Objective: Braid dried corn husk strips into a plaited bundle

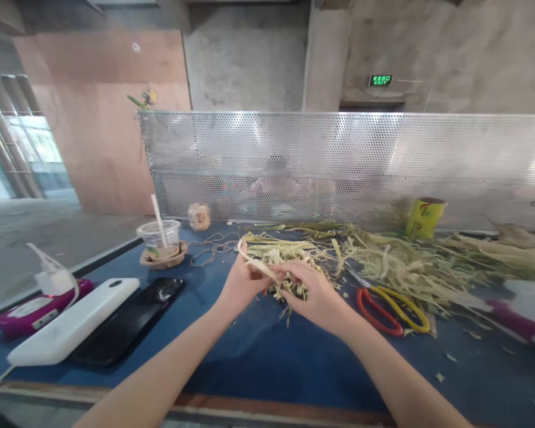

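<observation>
Above a heap of dried plant scraps (288, 255), my two hands meet near the middle of the table. A pale, flat strip of dried plant fibre (255, 261) curves up from between them. My left hand (243, 279) is closed on this strip, its tip bending over near the thumb. Fingers of my right hand (310, 291) pinch together at the strip's lower end, partly over the heap. Scissors (390, 309) with one red and one yellow handle lie to the right of my right hand, their blades pointing toward the scraps.
On the left are a plastic cup (164, 235) with a straw, a black phone (134, 318), a white power bank (75, 321) and a purple power strip (42, 306). More dried fibres (396, 261) and a yellow tube (425, 219) lie right, before a perforated metal screen (232, 154).
</observation>
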Demonstrator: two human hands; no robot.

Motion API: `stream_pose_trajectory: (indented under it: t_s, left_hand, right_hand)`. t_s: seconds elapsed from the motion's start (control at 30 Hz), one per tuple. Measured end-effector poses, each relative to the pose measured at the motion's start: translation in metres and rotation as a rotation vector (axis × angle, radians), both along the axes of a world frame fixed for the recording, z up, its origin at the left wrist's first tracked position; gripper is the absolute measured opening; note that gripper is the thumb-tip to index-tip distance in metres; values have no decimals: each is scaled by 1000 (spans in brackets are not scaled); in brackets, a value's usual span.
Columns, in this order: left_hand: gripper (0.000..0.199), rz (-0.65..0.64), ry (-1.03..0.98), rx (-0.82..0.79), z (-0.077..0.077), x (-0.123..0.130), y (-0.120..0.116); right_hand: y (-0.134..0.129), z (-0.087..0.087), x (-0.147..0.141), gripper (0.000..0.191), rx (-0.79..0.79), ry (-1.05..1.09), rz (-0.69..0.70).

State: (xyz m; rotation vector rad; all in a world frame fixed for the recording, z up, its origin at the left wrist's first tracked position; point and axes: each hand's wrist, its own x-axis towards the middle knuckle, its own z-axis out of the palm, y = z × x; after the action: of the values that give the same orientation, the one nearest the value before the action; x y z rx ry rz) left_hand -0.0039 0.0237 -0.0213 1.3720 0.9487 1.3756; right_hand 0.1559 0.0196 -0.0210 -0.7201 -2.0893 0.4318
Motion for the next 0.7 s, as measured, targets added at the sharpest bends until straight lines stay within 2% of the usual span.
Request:
stream_pose_trajectory:
  t_s: [0.1,0.2,0.27,0.4,0.47,0.6,0.7]
  left_hand:
    - [114,-70,-6,7,-2,1,-2]
    - [111,-104,50,19,-5,0,-1]
    - [111,-104,83,23,-6,-1,0]
    - [111,-119,138,7,-3,-1,-2]
    - [108,-128,152,0,-1,1,-4]
    - [93,-133,126,10,1,3,-6]
    - [79,-152,116,6,-1,3,-5]
  right_hand:
    - [7,-4,-1,12,16,0,-103]
    - [12,-7,-3,4,-41,82,-146]
    - [15,-8,-3,3,-158,192,-128]
    - [17,-9,-2,10,-506,382,62]
    - [16,-10,-3,11,-589,452,56]
    - [15,-10,-6,17,-502,537,-115]
    - [14,-12,-11,46,-409,552,-161]
